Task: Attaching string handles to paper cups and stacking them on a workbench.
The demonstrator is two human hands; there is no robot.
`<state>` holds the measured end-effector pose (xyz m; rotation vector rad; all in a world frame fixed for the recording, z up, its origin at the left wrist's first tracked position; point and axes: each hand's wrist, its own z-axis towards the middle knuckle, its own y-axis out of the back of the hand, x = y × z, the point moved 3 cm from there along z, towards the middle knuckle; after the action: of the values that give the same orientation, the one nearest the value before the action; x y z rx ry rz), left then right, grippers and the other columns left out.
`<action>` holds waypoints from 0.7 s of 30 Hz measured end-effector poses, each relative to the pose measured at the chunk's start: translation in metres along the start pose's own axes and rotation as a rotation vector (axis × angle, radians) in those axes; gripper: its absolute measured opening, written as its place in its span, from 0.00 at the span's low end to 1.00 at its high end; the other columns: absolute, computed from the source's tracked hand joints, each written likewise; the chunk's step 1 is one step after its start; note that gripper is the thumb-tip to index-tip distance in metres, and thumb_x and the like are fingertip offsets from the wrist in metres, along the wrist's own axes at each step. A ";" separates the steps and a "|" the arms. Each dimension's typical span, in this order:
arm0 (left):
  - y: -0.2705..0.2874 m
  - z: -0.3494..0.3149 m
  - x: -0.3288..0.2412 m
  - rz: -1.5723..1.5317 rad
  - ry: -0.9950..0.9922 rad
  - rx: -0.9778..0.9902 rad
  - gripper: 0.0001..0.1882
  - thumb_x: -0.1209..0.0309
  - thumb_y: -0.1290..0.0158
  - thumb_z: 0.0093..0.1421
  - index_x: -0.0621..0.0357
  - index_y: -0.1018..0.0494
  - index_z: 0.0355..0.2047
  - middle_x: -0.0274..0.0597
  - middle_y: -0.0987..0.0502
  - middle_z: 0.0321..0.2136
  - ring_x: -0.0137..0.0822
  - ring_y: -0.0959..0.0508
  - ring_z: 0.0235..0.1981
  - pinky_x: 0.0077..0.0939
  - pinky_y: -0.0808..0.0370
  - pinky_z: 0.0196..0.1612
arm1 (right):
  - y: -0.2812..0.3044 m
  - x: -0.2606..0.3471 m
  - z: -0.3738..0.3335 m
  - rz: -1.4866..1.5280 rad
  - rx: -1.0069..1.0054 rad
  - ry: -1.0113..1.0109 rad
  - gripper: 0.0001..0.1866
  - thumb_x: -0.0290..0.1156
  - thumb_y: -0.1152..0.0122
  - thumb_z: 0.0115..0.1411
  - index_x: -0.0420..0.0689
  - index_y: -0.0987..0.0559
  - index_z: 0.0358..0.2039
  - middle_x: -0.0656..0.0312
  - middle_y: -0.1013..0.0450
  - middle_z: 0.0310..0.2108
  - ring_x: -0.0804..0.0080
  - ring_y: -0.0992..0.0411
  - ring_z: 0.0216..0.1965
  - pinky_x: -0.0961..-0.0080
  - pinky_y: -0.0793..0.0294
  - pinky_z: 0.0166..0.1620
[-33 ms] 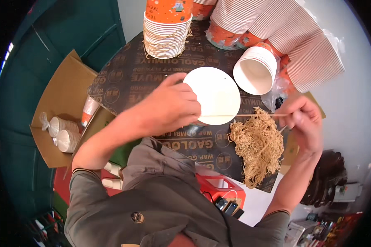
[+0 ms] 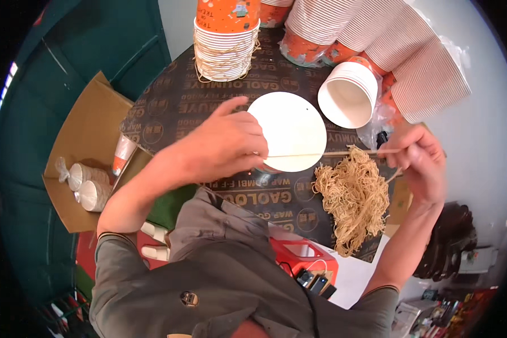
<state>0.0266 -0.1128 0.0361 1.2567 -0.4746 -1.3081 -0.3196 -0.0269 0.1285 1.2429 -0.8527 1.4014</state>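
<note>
The person's right hand (image 2: 414,152), held up past the right side of the desk (image 2: 174,110), is closed in a pinch on a thin tan strand (image 2: 298,155). The strand runs nearly level to the left hand (image 2: 236,141), passing in front of a white round disc (image 2: 287,127). The left hand has its lower fingers curled in around that end of the strand, at the disc's left edge, with one finger sticking up; the exact fingertip contact is hard to make out.

Just below the strand, toward the right, lies a tangled heap of tan strands (image 2: 352,200) on the dark, printed desktop. Beyond the disc a white cup (image 2: 348,104) lies tipped with its mouth toward the person — next to it, long nested cup stacks (image 2: 428,84) lean along the right side. At the far side stands a cup stack (image 2: 224,53), orange above, its white rims draped with tan loops. Off to the left, below the desk, an open cardboard box (image 2: 76,135) holds bagged white bundles (image 2: 96,194).
</note>
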 end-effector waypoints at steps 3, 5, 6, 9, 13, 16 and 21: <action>0.021 -0.006 0.016 -0.002 -0.021 0.067 0.05 0.70 0.35 0.66 0.49 0.16 0.42 0.34 0.17 0.49 0.44 0.24 0.67 0.62 0.49 0.81 | 0.025 0.000 0.002 0.178 -0.062 0.041 0.15 0.36 0.40 0.75 0.36 0.20 0.51 0.65 0.31 0.29 0.72 0.31 0.31 0.64 0.21 0.45; 0.035 -0.008 0.024 0.024 0.006 0.120 0.07 0.72 0.33 0.63 0.51 0.13 0.42 0.37 0.18 0.56 0.49 0.30 0.73 0.63 0.49 0.81 | 0.040 -0.004 0.002 0.245 -0.082 0.056 0.17 0.35 0.41 0.76 0.35 0.21 0.56 0.66 0.31 0.32 0.74 0.31 0.32 0.68 0.22 0.43; 0.041 -0.010 0.030 0.040 0.008 0.111 0.08 0.73 0.33 0.61 0.52 0.13 0.41 0.39 0.18 0.58 0.51 0.31 0.74 0.63 0.49 0.81 | 0.040 -0.003 0.004 0.263 -0.099 0.045 0.18 0.35 0.41 0.77 0.35 0.21 0.58 0.67 0.31 0.33 0.75 0.31 0.32 0.69 0.22 0.42; 0.057 -0.012 0.042 0.100 0.072 0.175 0.09 0.75 0.35 0.60 0.55 0.13 0.41 0.43 0.21 0.62 0.54 0.35 0.76 0.61 0.48 0.81 | 0.040 -0.015 0.003 0.327 -0.182 0.039 0.19 0.33 0.39 0.77 0.36 0.20 0.62 0.67 0.27 0.36 0.78 0.29 0.33 0.73 0.22 0.39; 0.063 -0.007 0.040 0.130 0.134 0.112 0.16 0.79 0.39 0.62 0.58 0.16 0.50 0.43 0.21 0.64 0.55 0.32 0.75 0.57 0.42 0.79 | 0.020 -0.024 0.006 0.251 -0.167 0.035 0.18 0.33 0.38 0.77 0.38 0.17 0.61 0.64 0.16 0.42 0.80 0.19 0.36 0.78 0.14 0.46; 0.045 0.007 0.011 -0.149 0.201 -0.123 0.20 0.79 0.40 0.67 0.61 0.20 0.59 0.49 0.20 0.62 0.50 0.23 0.67 0.41 0.28 0.71 | -0.005 -0.030 0.009 0.138 -0.169 0.000 0.17 0.34 0.41 0.79 0.40 0.17 0.62 0.60 0.13 0.46 0.78 0.15 0.43 0.78 0.14 0.49; 0.007 0.046 -0.024 -0.268 0.082 -0.167 0.29 0.71 0.36 0.69 0.59 0.27 0.69 0.50 0.22 0.64 0.47 0.22 0.66 0.39 0.27 0.69 | -0.030 -0.033 0.015 0.058 -0.132 -0.009 0.19 0.36 0.45 0.81 0.42 0.19 0.64 0.57 0.13 0.51 0.76 0.15 0.46 0.77 0.15 0.51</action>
<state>-0.0163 -0.1124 0.0662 1.2582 -0.1368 -1.4807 -0.2891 -0.0422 0.0960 1.1332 -0.9781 1.3634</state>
